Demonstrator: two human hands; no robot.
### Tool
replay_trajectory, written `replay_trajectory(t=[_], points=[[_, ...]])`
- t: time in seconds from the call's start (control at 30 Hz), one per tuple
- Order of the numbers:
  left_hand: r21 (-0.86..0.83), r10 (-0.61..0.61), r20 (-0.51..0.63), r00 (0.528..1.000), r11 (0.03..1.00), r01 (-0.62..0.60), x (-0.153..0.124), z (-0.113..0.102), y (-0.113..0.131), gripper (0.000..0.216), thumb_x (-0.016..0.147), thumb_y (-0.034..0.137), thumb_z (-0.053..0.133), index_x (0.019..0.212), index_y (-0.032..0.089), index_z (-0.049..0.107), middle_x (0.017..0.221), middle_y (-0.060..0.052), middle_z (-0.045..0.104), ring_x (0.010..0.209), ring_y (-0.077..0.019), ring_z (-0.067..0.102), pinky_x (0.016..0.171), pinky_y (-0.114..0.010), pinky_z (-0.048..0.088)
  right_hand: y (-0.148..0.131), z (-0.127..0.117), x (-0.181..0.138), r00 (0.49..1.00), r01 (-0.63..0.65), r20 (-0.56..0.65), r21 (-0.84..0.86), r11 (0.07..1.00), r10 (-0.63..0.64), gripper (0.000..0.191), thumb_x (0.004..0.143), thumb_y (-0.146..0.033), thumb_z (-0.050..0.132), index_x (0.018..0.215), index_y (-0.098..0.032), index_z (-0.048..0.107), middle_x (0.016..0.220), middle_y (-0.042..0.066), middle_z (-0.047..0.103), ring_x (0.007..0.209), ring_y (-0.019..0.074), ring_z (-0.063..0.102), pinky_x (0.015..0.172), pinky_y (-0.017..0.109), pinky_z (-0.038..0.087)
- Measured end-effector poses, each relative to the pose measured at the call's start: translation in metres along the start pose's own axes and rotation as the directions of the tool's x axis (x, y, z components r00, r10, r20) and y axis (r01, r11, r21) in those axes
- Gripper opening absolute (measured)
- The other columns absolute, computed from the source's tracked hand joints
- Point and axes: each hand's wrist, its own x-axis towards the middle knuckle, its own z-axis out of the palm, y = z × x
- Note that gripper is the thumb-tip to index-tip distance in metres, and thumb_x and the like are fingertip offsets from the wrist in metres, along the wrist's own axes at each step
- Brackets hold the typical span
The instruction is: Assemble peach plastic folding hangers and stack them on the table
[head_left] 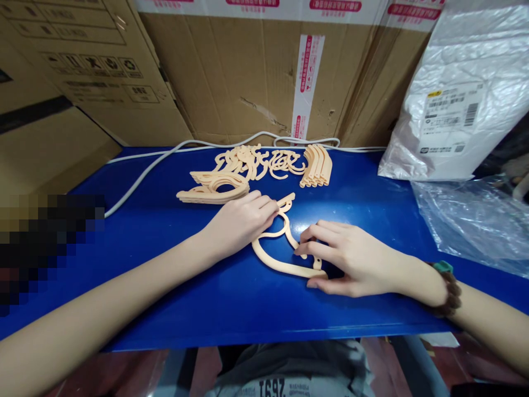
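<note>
A pale orange flat curved plastic piece (276, 261) lies on the blue table (231, 298) between my hands. My left hand (242, 220) rests on its upper end with fingers curled over it. My right hand (351, 258) pinches its lower right end between thumb and fingers. Behind them lie a stack of similar curved pieces (212, 187), a spread of hook-shaped pieces (258, 161) and a row of short curved strips (317, 164), all the same colour.
Large cardboard boxes (248, 71) stand along the back of the table. A white cable (152, 165) runs across the rear. A silver plastic bag (458, 94) and clear plastic wrap (475, 220) sit at the right. A beaded bracelet (448, 289) is on my right wrist.
</note>
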Motion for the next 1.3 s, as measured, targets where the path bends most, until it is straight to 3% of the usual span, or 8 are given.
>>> replay_trajectory(t=[0.27, 0.53, 0.73, 1.0, 1.3], points=[[-0.003, 0.0, -0.007, 1.0, 1.0, 0.0, 0.0003, -0.0008, 0.0017, 0.02, 0.098, 0.022, 0.048, 0.097, 0.015, 0.067, 0.088, -0.006, 0.069, 0.08, -0.0193, 0.059, 0.068, -0.029, 0.046, 0.0063, -0.0017, 0.0013, 1.0, -0.004, -0.023, 0.031, 1.0, 0.005, 0.034, 0.087, -0.016, 0.051, 0.12, -0.015, 0.057, 0.118, 0.012, 0.059, 0.1, 0.023, 0.053, 0.088, 0.038, 0.045], [-0.059, 0.031, 0.017, 0.999, 0.998, -0.029, 0.0, 0.0005, -0.0016, 0.019, 0.098, 0.021, 0.049, 0.099, 0.013, 0.065, 0.092, -0.006, 0.069, 0.085, -0.0197, 0.062, 0.074, -0.03, 0.047, 0.0047, -0.0032, 0.0024, 1.0, 0.02, -0.025, 0.056, 0.998, -0.019, 0.036, 0.086, -0.011, 0.049, 0.12, -0.017, 0.058, 0.114, 0.01, 0.061, 0.099, 0.0218, 0.052, 0.087, 0.037, 0.045], [-0.075, 0.044, -0.035, 0.998, 0.996, -0.047, -0.0017, 0.0023, -0.0011, 0.017, 0.098, 0.022, 0.05, 0.104, 0.015, 0.064, 0.094, -0.004, 0.069, 0.083, -0.0181, 0.061, 0.073, -0.029, 0.048, 0.0061, -0.001, 0.0023, 0.998, 0.031, -0.053, 0.072, 0.997, -0.027, 0.038, 0.086, -0.009, 0.048, 0.121, -0.016, 0.058, 0.109, 0.01, 0.062, 0.1, 0.022, 0.052, 0.087, 0.037, 0.046], [-0.178, 0.081, -0.083, 0.993, 0.979, -0.095, -0.0009, 0.0036, 0.0018, 0.016, 0.097, 0.023, 0.052, 0.095, 0.015, 0.066, 0.095, -0.003, 0.071, 0.082, -0.0163, 0.062, 0.071, -0.026, 0.049, 0.006, -0.0003, 0.0024, 0.998, 0.03, -0.062, 0.071, 0.997, -0.026, 0.039, 0.085, -0.008, 0.047, 0.122, -0.015, 0.057, 0.106, 0.01, 0.062, 0.098, 0.0219, 0.051, 0.086, 0.037, 0.046], [-0.159, 0.133, -0.145, 0.98, 0.975, -0.156, -0.0009, 0.0026, 0.0052, 0.016, 0.097, 0.021, 0.053, 0.096, 0.016, 0.068, 0.098, -0.001, 0.073, 0.08, -0.0141, 0.062, 0.068, -0.024, 0.049, 0.0052, 0.0012, 0.0008, 0.998, 0.017, -0.062, 0.091, 0.996, -0.011, 0.039, 0.083, -0.008, 0.049, 0.12, -0.016, 0.058, 0.103, 0.01, 0.063, 0.097, 0.0223, 0.052, 0.085, 0.037, 0.047]])
